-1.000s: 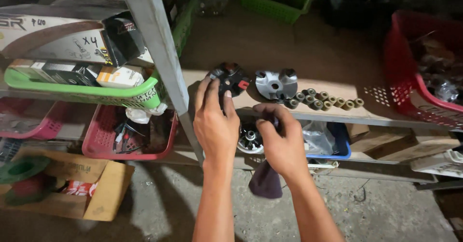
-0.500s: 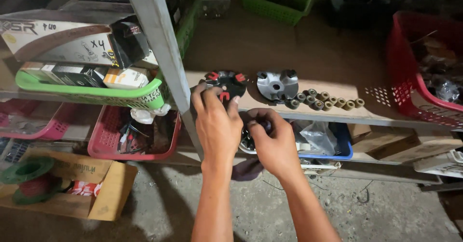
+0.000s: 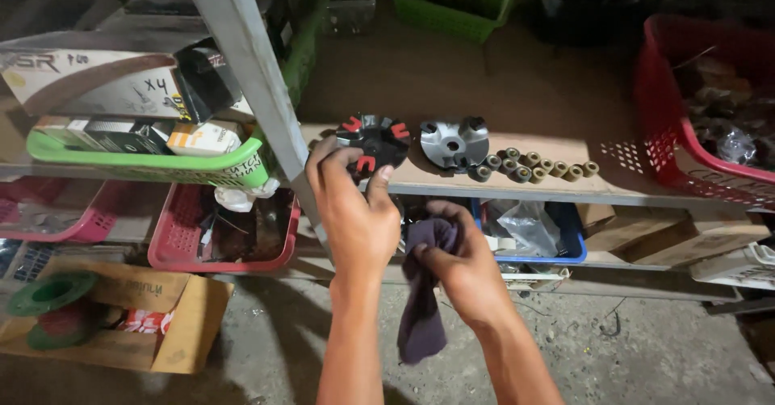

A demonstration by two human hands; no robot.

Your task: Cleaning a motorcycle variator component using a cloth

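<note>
Resting on the shelf edge (image 3: 436, 185), the left hand (image 3: 355, 211) touches a black disc with red sliders (image 3: 373, 143), fingers loosely spread. The right hand (image 3: 464, 264) grips a dark rag (image 3: 424, 308), perhaps wiping something hidden. A silver ramp plate (image 3: 454, 141) and rollers (image 3: 533, 165) lie beside, apparently unassembled.

Shelving: you face a wooden shelf board (image 3: 484, 82) behind a grey metal upright (image 3: 250, 90).
Floor: rough grey concrete (image 3: 646, 356) lies below you.
Light: dim around you, shadowed upper corners.

- Worn on the head, looking steeply down and forward past both forearms.
- Close to the left hand (image 3: 355, 211) and right hand (image 3: 460, 268), shelf (image 3: 500, 183) just beyond, floor (image 3: 646, 356) beneath.
</note>
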